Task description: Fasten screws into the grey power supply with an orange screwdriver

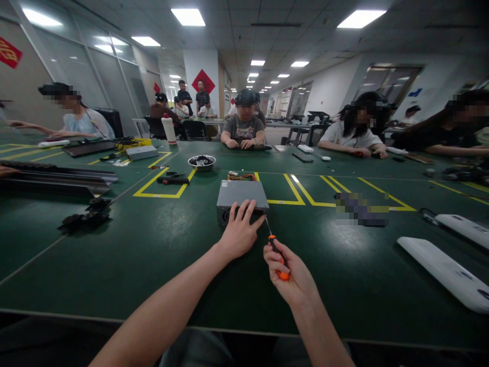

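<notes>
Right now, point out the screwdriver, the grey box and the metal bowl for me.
screwdriver (278, 257): head view, on the orange handle in the right hand.
grey box (240, 194): head view, on its flat top panel.
metal bowl (201, 163): head view, on the near rim.

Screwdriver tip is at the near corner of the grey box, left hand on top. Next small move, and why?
Probably seat the tip and start turning. The right hand grips the orange-handled screwdriver, its shaft angled to the near right corner of the grey metal box, while the left hand presses down on the box's near edge, bracing it. Whether the tip sits in a screw is too small to tell.
</notes>
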`<state>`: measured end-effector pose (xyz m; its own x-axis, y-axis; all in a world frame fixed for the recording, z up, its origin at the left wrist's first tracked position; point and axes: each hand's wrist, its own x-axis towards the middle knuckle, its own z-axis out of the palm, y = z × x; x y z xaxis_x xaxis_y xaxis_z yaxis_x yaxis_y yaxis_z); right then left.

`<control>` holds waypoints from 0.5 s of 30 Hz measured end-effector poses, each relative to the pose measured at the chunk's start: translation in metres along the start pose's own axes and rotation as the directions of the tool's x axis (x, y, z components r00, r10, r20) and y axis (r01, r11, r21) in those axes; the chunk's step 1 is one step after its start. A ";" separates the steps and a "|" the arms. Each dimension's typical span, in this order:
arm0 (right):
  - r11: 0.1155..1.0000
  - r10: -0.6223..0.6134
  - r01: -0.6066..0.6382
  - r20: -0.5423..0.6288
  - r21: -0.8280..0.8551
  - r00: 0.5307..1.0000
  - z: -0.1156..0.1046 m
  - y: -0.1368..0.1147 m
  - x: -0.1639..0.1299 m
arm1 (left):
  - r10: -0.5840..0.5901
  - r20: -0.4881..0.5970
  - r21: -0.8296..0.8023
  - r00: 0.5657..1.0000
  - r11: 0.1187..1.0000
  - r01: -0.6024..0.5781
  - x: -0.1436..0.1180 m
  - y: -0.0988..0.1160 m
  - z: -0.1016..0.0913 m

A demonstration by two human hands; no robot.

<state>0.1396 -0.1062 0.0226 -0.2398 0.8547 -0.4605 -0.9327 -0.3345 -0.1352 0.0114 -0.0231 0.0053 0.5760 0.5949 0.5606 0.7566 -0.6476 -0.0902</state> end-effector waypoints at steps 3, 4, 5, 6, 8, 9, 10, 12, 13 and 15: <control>1.000 0.004 -0.004 0.003 0.002 1.000 0.001 -0.001 -0.003 | -0.002 0.006 -0.007 1.000 1.000 0.002 0.000 0.000 -0.001; 1.000 0.006 -0.006 0.009 -0.002 1.000 0.002 -0.001 -0.004 | 0.000 0.008 -0.011 1.000 1.000 0.000 0.000 0.000 -0.001; 1.000 0.008 -0.008 0.016 -0.007 1.000 0.003 -0.002 -0.005 | 0.002 0.008 -0.015 1.000 1.000 -0.002 0.000 0.000 -0.002; 1.000 0.008 -0.008 0.019 -0.016 1.000 0.003 -0.002 -0.006 | 0.003 0.008 -0.018 1.000 1.000 -0.003 0.000 0.000 -0.002; 0.999 0.008 -0.007 0.025 -0.042 1.000 0.004 -0.002 -0.006 | -0.001 0.002 -0.024 1.000 1.000 0.001 0.000 0.001 -0.003; 0.998 0.004 -0.002 0.031 -0.055 1.000 0.003 -0.003 -0.005 | -0.005 -0.003 -0.027 1.000 1.000 0.005 0.000 0.001 -0.003; 0.998 -0.004 0.006 0.036 -0.067 0.999 0.003 -0.002 -0.005 | -0.009 -0.007 -0.030 1.000 1.000 0.009 0.000 0.001 -0.003; 0.996 -0.034 0.037 0.035 -0.077 0.999 0.001 -0.002 -0.003 | -0.013 -0.014 -0.038 1.000 0.999 0.012 0.000 0.002 -0.003; 0.996 -0.046 0.048 0.029 -0.073 0.998 0.000 -0.002 -0.002 | -0.014 -0.017 -0.040 1.000 0.999 0.013 0.000 0.002 -0.002; 0.998 -0.042 0.043 0.015 -0.051 0.999 -0.001 -0.001 0.000 | -0.018 -0.020 -0.042 1.000 0.999 0.017 0.000 0.002 -0.002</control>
<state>0.1412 -0.1064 0.0220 -0.2042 0.8738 -0.4414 -0.9272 -0.3173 -0.1991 0.0123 -0.0252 0.0068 0.5560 0.5967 0.5786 0.7527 -0.6568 -0.0461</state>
